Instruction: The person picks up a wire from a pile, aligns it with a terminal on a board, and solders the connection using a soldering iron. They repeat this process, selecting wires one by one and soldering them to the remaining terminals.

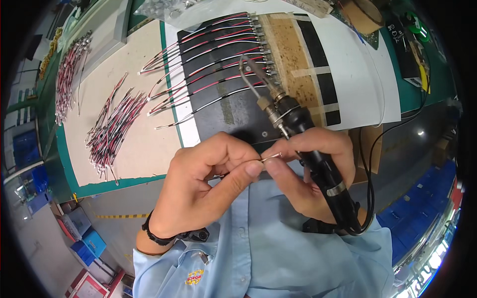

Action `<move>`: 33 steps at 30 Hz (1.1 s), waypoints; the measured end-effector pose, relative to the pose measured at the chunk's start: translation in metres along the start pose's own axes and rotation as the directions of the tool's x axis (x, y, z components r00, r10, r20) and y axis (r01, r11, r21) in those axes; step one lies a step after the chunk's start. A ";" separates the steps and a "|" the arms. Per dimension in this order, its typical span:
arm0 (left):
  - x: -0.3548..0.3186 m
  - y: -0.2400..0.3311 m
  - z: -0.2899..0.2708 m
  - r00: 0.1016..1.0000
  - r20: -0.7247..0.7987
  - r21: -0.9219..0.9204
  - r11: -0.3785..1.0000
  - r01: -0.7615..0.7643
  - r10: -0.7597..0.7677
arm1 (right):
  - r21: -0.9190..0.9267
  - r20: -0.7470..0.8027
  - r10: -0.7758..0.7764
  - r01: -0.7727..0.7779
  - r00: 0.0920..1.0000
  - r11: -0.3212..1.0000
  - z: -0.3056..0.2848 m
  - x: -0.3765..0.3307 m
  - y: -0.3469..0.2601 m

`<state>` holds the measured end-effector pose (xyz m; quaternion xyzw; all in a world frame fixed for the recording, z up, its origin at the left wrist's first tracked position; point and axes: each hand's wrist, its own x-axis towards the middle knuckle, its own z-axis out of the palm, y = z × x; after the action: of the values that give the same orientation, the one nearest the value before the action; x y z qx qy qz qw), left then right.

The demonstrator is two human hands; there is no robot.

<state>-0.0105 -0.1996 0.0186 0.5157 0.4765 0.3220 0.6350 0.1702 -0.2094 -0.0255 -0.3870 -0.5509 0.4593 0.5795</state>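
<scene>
My left hand [208, 179] is closed, its thumb and forefinger pinching a thin light-coloured wire [272, 157] above the table's front edge. The fingertips of my right hand [293, 186] meet the same wire from the other side. That right hand also grips a black soldering iron [296, 119], which has a metal tip and a bent metal tube at its far end. Beneath the tool lies a black board [208, 107] with several red, white and black wires [218, 89] laid across it in a row. Their right ends meet small metal parts along a tan strip [290, 59].
Bundles of red, black and white wires [117, 129] lie on a beige sheet [154, 144] at the left; another bundle [72, 74] is farther left. A black cable [370, 184] trails from the tool. At the far right sits a black box [400, 49]; a tape roll [362, 15] stands behind.
</scene>
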 end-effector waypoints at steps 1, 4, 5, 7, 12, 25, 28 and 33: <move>0.003 0.002 0.002 1.000 0.016 0.002 1.000 -0.005 0.005 | 0.034 -0.015 0.008 -0.007 1.000 0.999 -0.003 0.003 -0.001; 0.010 0.011 0.002 0.987 0.065 -0.111 0.982 0.154 -0.148 | 0.025 0.051 0.042 -0.043 0.998 0.999 -0.014 0.012 -0.010; 0.012 0.014 -0.001 0.964 0.142 -0.148 0.958 0.245 -0.225 | -0.025 0.098 0.090 -0.088 0.991 0.996 -0.017 0.015 -0.013; 0.021 0.017 -0.008 0.893 0.298 -0.209 0.889 0.407 -0.339 | -0.157 0.246 0.211 -0.176 0.946 0.972 -0.035 0.021 -0.022; 0.031 0.007 -0.009 0.754 0.472 -0.341 0.694 0.634 -0.457 | -0.111 0.308 0.093 -0.062 0.947 0.992 -0.042 0.020 -0.015; 0.026 0.016 0.003 0.884 0.321 -0.162 0.900 0.405 -0.340 | -0.169 0.324 -0.087 0.148 0.942 0.974 -0.042 0.013 -0.017; 0.017 0.004 0.012 0.990 0.096 0.139 0.984 -0.112 0.100 | -0.256 0.203 -0.082 0.134 0.976 0.957 -0.037 0.012 -0.016; 0.008 -0.009 0.010 0.993 0.116 0.018 0.999 -0.037 0.034 | -0.086 0.126 -0.025 0.036 0.992 0.996 -0.029 0.007 -0.012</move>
<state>0.0011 -0.1979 0.0082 0.5481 0.4328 0.2980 0.6507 0.2001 -0.2046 -0.0151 -0.3743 -0.6118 0.4489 0.5330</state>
